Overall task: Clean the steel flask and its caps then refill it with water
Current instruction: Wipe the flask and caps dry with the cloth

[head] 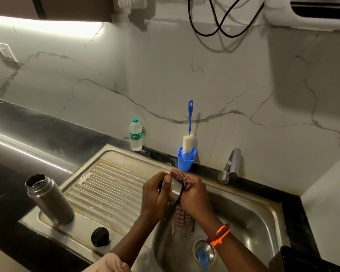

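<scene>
The steel flask (49,199) stands open and uncapped on the sink's drainboard (110,185) at the left. A black inner cap (100,236) lies on the drainboard near the front edge. Over the sink basin (249,218), my left hand (155,195) grips a steel outer cap (176,189) with a dark strap. My right hand (194,195) holds a checked cloth (182,220) against that cap; the cloth's end hangs down into the basin.
A blue cup (185,160) with a bottle brush (188,138) stands at the sink's back edge. A plastic water bottle (135,135) stands by the wall. The tap (231,165) is at the back right. A black basket (302,260) sits at the lower right.
</scene>
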